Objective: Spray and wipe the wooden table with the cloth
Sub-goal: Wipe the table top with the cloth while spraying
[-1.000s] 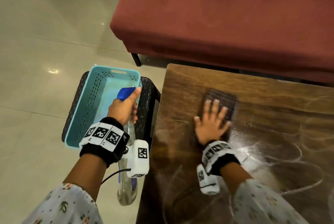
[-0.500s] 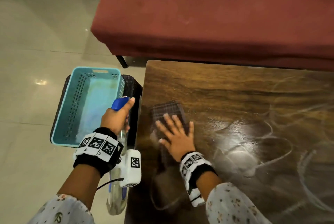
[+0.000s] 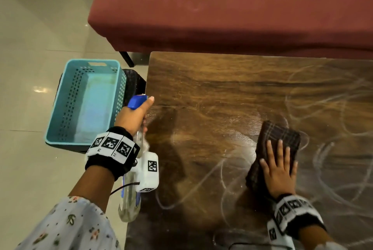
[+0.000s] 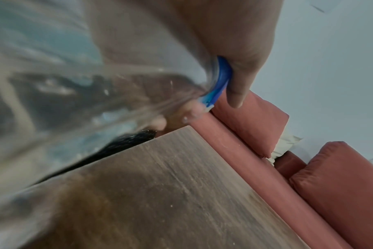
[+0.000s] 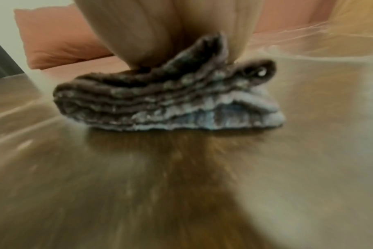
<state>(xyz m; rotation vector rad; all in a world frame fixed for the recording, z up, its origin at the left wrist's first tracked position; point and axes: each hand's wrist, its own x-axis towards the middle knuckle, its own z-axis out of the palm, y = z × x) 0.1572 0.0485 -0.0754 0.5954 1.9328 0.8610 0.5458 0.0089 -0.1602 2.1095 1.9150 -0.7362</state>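
The cloth [image 3: 279,144] is dark brown with a pale plaid check. The wooden table [image 3: 212,92] is streaked brown grain crossed by whitish swirls. The spray bottle [image 3: 129,199] is clear with a blue head. On the left, the basket [image 3: 60,108] is turquoise. The far sofa [image 3: 232,7] is maroon. Both sleeves [image 3: 70,225] are pale with small floral print.

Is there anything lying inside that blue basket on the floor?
No. In the head view the blue basket shows only its bare bottom, with nothing lying in it.
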